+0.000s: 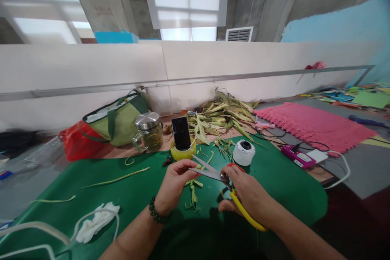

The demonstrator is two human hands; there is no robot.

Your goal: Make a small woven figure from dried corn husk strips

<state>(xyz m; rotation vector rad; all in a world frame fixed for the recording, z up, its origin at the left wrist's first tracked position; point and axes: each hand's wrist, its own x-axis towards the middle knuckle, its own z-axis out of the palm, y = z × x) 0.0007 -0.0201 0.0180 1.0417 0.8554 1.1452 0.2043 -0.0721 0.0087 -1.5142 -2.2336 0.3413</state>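
Note:
My right hand (243, 189) grips a pair of scissors (211, 174) with one yellow and one red handle. The blades are spread apart and point left, touching or close to my left fingertips. My left hand (176, 183) pinches a small pale green piece of plant leaf (199, 167) at the blades. Just below, a frayed green plant strip bundle (192, 198) shows over the green mat; whether it joins the pinched piece, I cannot tell. A white spool of thread (243, 153) stands beyond my right hand. A phone (180, 133) leans upright in a yellow holder (183, 153).
Behind lies a heap of dried leaves (225, 109). A glass mug with a steel lid (149, 132) and a green bag (122, 118) stand at back left. White tissue (99, 221), a cable and loose strips lie left; a purple power strip (297, 157) and pink cloth (317, 126) right.

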